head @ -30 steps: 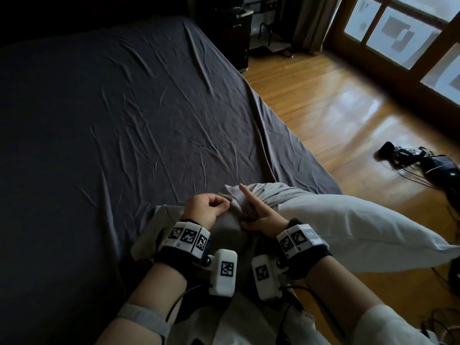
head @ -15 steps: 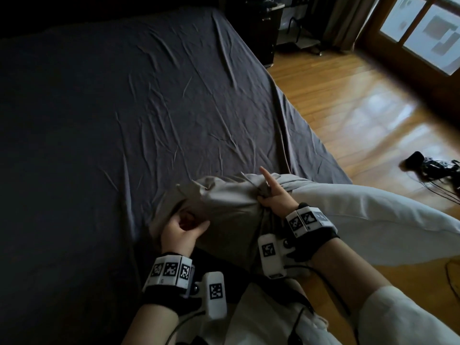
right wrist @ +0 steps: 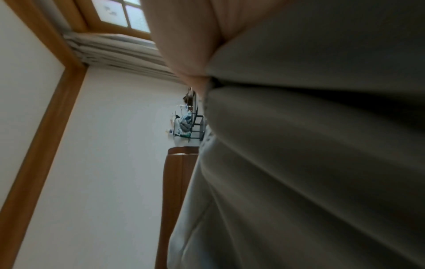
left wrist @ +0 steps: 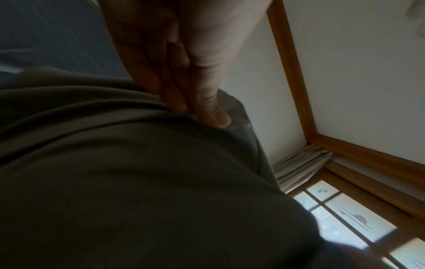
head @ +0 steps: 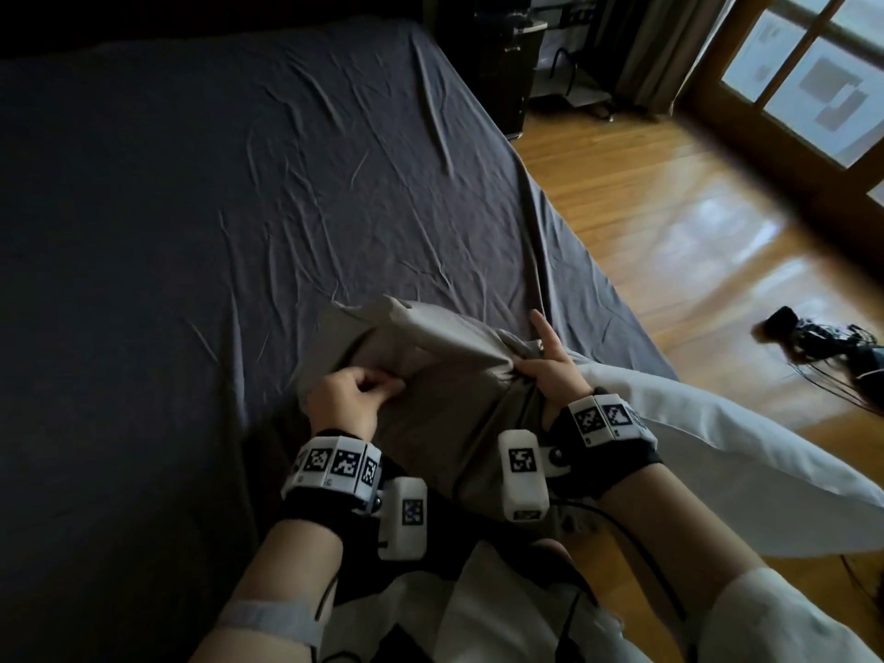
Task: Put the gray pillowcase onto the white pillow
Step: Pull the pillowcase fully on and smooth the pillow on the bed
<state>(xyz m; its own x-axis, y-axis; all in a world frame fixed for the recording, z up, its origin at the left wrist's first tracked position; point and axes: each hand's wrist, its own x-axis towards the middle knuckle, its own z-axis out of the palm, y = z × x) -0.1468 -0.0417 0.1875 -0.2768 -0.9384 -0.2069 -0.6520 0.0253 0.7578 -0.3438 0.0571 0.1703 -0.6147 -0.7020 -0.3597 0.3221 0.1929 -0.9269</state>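
The gray pillowcase (head: 430,356) lies bunched over one end of the white pillow (head: 717,452) at the near edge of the bed. My left hand (head: 354,399) grips a fold of the pillowcase on its left side, fingers curled. My right hand (head: 545,370) grips the gathered cloth on the right side, with its index finger pointing up. The pillow's bare end sticks out to the right over the floor. In the left wrist view the fingers (left wrist: 207,102) press into the gray pillowcase (left wrist: 138,182). The right wrist view is filled by blurred pillowcase (right wrist: 310,163).
The bed (head: 215,208) with a wrinkled dark sheet stretches ahead and to the left. A wooden floor (head: 693,222) lies to the right, with dark cables and a device (head: 823,332) on it. A window (head: 813,74) and dark furniture (head: 502,55) stand at the far right.
My left hand dropped off the top of the pillowcase to its left side and took a fold there. The right hand kept its hold and the cloth lifted between them.
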